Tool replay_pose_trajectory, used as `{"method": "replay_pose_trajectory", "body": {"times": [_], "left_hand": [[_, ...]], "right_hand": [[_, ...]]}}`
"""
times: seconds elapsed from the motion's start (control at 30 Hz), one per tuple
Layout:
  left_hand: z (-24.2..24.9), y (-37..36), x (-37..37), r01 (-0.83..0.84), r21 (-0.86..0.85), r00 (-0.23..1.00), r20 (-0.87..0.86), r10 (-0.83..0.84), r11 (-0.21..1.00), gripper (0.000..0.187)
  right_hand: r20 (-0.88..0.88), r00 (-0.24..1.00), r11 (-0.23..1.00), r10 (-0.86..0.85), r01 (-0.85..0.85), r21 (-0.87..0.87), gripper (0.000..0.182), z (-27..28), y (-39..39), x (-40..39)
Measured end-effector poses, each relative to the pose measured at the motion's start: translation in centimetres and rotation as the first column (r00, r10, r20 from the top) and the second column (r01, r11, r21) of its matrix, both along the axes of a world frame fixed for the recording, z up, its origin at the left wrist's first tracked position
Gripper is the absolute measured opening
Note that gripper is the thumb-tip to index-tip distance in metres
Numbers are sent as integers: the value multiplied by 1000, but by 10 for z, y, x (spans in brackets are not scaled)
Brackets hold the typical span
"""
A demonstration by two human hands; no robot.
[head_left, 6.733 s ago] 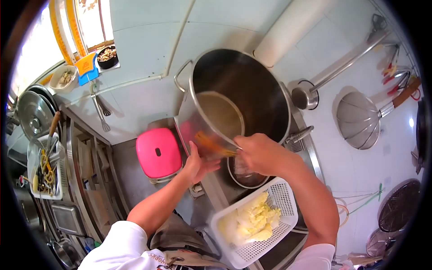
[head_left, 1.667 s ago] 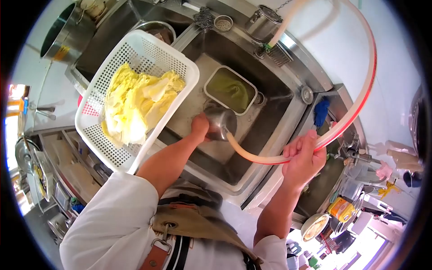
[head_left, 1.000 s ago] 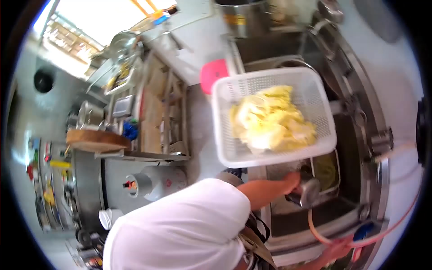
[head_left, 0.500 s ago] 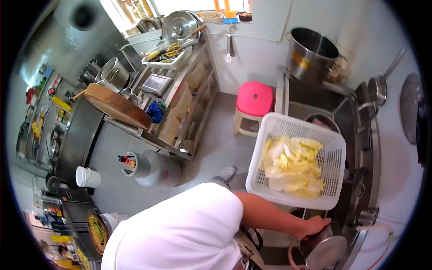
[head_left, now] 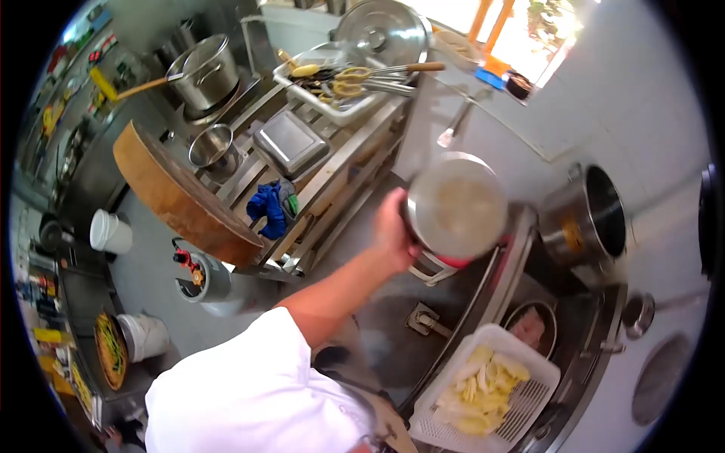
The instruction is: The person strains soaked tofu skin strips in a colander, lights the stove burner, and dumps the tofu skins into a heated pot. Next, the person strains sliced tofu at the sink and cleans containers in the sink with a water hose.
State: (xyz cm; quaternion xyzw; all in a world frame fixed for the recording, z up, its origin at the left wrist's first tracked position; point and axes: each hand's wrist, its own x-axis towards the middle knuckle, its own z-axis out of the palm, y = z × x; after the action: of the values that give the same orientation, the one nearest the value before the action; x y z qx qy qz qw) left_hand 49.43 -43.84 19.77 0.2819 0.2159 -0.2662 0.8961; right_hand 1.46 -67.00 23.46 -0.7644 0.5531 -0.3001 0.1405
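My left hand (head_left: 394,232) is closed on the left side of a round metal pot (head_left: 459,208), its thumb and fingers at the edge. The pot is held up in front of me, its round pale-grey face turned towards me, slightly blurred. It overlaps a pink-topped stool (head_left: 432,268) beyond it. Below and right of the pot, a white plastic basket (head_left: 538,377) of pale yellow-green cabbage leaves (head_left: 479,389) rests over the sink. A metal bowl with a piece of pink meat (head_left: 529,328) stands in the sink behind the basket. My right hand is out of view.
A tall steel stockpot (head_left: 581,219) stands at the sink's far end. To the left, a slatted metal rack (head_left: 362,143) carries a utensil tray (head_left: 343,113) and a lidded metal box (head_left: 291,142). A thick round chopping block (head_left: 181,204) leans there, above a gas cylinder (head_left: 226,291).
My left hand has lifted the pot from the near end of the sink up and away to the left, towards the stool. The view has turned, so the basket now appears lower.
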Motion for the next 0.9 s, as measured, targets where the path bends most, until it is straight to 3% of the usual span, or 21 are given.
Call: {"method": "replay_pose_trajectory", "body": {"times": [0.03,0.07,0.1,0.13,0.17,0.2,0.23,0.27,0.3,0.33,0.4,0.43,0.5,0.63,0.7,0.77,0.8,0.87,0.9], "left_hand": [[-3,23,25,-110,-21,993,28,110,994,33],[-6,45,48,-217,-41,974,56,219,975,33],[-10,66,70,-324,-58,946,-11,324,944,32],[-13,83,88,-421,-70,906,-78,416,904,32],[-15,99,102,-493,-57,865,-141,482,868,30],[-14,113,110,-502,-81,864,-79,497,861,29],[-15,125,120,-549,-66,835,-96,542,833,29],[-16,133,127,-595,-51,801,-120,586,802,29],[-12,138,132,-640,-56,764,-148,628,766,34],[-5,142,135,-679,-37,727,-169,665,733,31],[-27,152,149,-738,-70,670,-197,716,672,29],[-40,159,155,-744,-68,659,-238,714,664,30],[-48,168,161,-769,-62,632,-220,743,636,30],[-49,184,162,-827,-3,551,-199,810,562,31],[-56,193,163,-842,16,525,-209,825,539,31],[-61,202,166,-854,24,500,-243,831,520,31],[-58,204,168,-870,-22,479,-270,835,492,29],[-45,203,172,-911,-31,401,-292,868,410,33],[-44,204,173,-910,-61,410,-275,870,410,33]], "right_hand": [[-59,977,976,207,-210,-60,29,15,-6,63],[344,932,921,111,-227,318,45,23,-1,136],[476,794,815,379,-530,236,20,-25,-33,188],[547,680,607,488,-715,347,20,-12,17,279],[597,605,407,527,-796,448,19,-21,52,350],[546,505,137,668,-805,577,18,-40,72,417],[386,363,52,848,-781,622,19,-63,97,476],[332,126,-68,935,-854,516,17,-94,125,529],[353,80,-141,932,-817,559,18,-122,155,576],[432,25,-188,902,-877,443,19,-150,191,615],[490,76,-152,869,-900,409,22,-204,252,683],[527,-23,-247,850,-900,358,23,-236,269,722],[672,-60,-393,738,-848,356,25,-258,304,749],[871,300,-613,389,-622,488,27,-207,349,753],[805,369,-643,464,-485,592,29,-207,347,761],[629,254,-535,734,-354,767,32,-224,331,773],[573,333,-452,749,-375,809,37,-216,331,763],[572,407,-449,712,-363,817,39,-185,310,736],[450,428,-337,784,-314,887,38,-161,298,719]]}}
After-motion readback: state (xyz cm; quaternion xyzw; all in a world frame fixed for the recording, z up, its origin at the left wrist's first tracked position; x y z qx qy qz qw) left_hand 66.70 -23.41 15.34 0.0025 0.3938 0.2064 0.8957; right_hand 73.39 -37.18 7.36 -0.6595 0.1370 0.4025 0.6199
